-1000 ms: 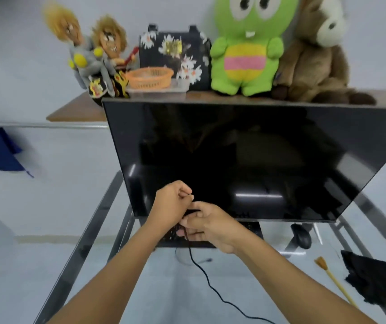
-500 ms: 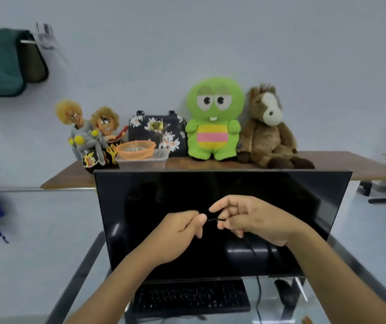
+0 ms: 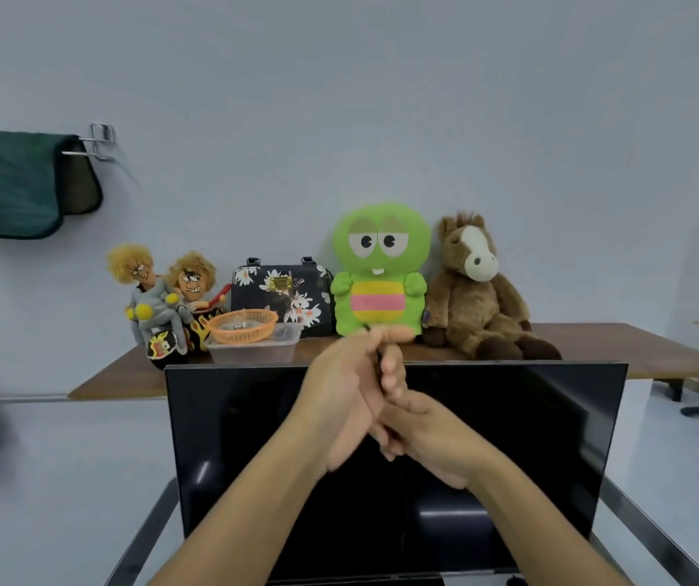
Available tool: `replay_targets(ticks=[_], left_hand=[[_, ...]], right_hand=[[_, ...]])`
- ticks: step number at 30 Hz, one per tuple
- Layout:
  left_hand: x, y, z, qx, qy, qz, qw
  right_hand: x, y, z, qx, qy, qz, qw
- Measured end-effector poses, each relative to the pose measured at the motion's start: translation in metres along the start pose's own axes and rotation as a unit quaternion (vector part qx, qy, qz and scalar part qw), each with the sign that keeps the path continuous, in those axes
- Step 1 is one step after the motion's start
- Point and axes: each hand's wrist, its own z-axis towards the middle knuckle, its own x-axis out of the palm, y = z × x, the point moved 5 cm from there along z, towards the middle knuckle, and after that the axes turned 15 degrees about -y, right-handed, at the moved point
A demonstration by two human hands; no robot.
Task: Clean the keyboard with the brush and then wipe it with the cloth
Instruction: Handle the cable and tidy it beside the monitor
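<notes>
- Pale blue-grey wall (image 3: 381, 99) fills my view, and a brown wooden shelf (image 3: 635, 344) runs across it behind the hands.
- Up and off to the left of the hands, a dark green towel (image 3: 5, 184) hangs from a metal wall rack (image 3: 100, 141).
- On the shelf, left of the hands: two yellow-haired dolls (image 3: 161, 298), then an orange basket (image 3: 242, 326) sitting in a clear plastic tub (image 3: 254, 348), with a dark floral bag (image 3: 282, 296) behind them.
- Straight above the hands sits the green plush (image 3: 381, 268), and just right of it a brown horse plush (image 3: 478, 289).
- Right behind the hands, a black monitor (image 3: 529, 437) stands dark, its top edge level with my knuckles.
- My left hand (image 3: 343, 399) is raised in front of the screen, fingers reaching up and curled, pinching a thin black cable (image 3: 379, 365) near its top end.
- My right hand (image 3: 432, 437) is tucked against the left, just below and to its right, fingers curled in around the same cable; the two hands are touching.
- The cable shows only as a short dark line between the fingers; lower down I cannot follow it against the black screen.
- Below the hands, metal frame rails (image 3: 144, 530) of the worktop slope away on both sides.
- Keyboard, brush, cloth: I cannot tell where they are, out of my view under the monitor's lower edge.
</notes>
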Motion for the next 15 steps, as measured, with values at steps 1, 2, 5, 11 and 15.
replay_targets(ticks=[1, 2, 5, 11, 15], left_hand=[[-0.003, -0.01, 0.01, 0.043, -0.029, 0.016, 0.999], [-0.009, -0.02, 0.019, 0.087, -0.059, 0.053, 0.993], [-0.032, -0.043, 0.038, 0.199, -0.134, 0.284, 0.928], [-0.09, -0.022, 0.048, 0.208, -0.029, 0.652, 0.729], [-0.104, 0.009, 0.018, 0.119, 0.005, 0.579, 0.806]], right_hand=[[0.005, -0.004, 0.002, -0.008, 0.012, -0.036, 0.999], [0.009, -0.007, 0.003, -0.006, 0.022, -0.071, 0.997], [0.01, -0.005, 0.004, -0.007, 0.042, -0.165, 0.985], [-0.003, 0.014, 0.006, -0.094, 0.017, -0.283, 0.954], [-0.01, 0.033, 0.014, -0.154, -0.016, -0.3, 0.942]])
